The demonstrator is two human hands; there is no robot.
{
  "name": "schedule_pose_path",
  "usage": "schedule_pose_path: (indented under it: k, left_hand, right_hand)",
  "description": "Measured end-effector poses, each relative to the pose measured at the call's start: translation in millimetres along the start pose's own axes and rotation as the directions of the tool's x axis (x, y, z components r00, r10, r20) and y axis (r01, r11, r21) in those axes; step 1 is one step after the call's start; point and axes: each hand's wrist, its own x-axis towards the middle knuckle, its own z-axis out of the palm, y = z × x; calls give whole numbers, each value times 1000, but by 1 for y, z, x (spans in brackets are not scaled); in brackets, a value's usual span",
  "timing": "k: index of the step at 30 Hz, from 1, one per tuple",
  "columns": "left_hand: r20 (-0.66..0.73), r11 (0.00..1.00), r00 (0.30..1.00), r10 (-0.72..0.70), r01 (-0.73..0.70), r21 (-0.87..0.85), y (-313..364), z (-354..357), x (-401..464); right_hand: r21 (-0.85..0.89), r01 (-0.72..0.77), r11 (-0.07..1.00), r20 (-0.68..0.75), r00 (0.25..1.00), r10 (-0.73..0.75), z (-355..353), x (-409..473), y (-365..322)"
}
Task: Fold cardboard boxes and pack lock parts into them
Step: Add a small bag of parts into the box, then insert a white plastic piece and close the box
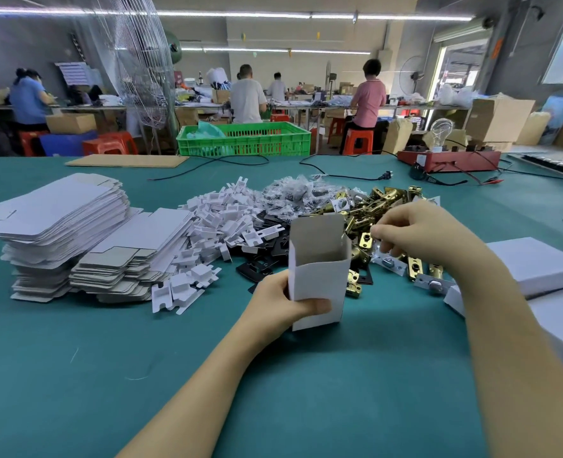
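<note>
My left hand [281,304] grips a small white cardboard box [319,279] that stands upright on the green table with its top flap open. To its right, my right hand [415,231] hovers over the pile of brass lock latches [377,206], fingers curled down among the parts; what they pinch is hidden. Black plates [266,259] lie behind the box. White plastic inserts [220,219] and small clear bags of hardware [293,193] are heaped further back. Flat white box blanks [58,206] are stacked at the left.
Closed white boxes [537,266] sit at the right edge. A red electrical tester with a bulb [448,158] and black cables lie at the far right. A green crate [243,140] stands beyond the table, and several people work at benches behind it.
</note>
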Motion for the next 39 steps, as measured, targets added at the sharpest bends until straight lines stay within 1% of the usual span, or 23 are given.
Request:
schedule_pose_path:
  k: [4,6,10,12,15,18,20,30,32,35,39]
  left_hand:
    - [-216,979,976,-31,-14,-202,0,-5,4]
    - [-271,972,961,-46,-19,-234,-1,-8,6]
    - [-247,990,968,-41,6,-143,-3,-5,6]
    - [-240,991,970,-42,11,-130,-4,-3,6]
    - [-287,981,956,-67,11,-195,-5,-5,8]
    - [-388,949,912,-133,4,-316,-6,-9,11]
    - [-420,921,891,-173,-5,-390,-6,-12,12]
    - [-434,855,876,-211,-50,-516,-3,-15,14]
    - [-438,837,873,-212,-69,-543,-2,-15,14]
    - [-443,810,870,-217,-93,-579,0,-16,14]
    - [-452,788,856,-252,-90,-609,0,-16,15]
  right_hand:
    - [25,-53,998,15,999,53,12,6,14]
    - [34,-73,997,24,997,72,16,8,18]
    - [49,-116,992,62,992,113,23,11,23]
    - [65,-136,989,79,988,131,26,12,25]
    - [75,-152,986,96,985,144,31,13,30]
    - [100,-151,983,87,986,143,39,15,33]
    - [140,-151,979,73,987,142,45,17,35]
    - [272,-195,942,-2,979,203,76,16,51]
    - [286,-168,943,-35,982,186,78,15,54]
    - [265,-98,959,-71,990,120,82,15,56]
    - [223,-42,974,-56,997,56,89,17,59]
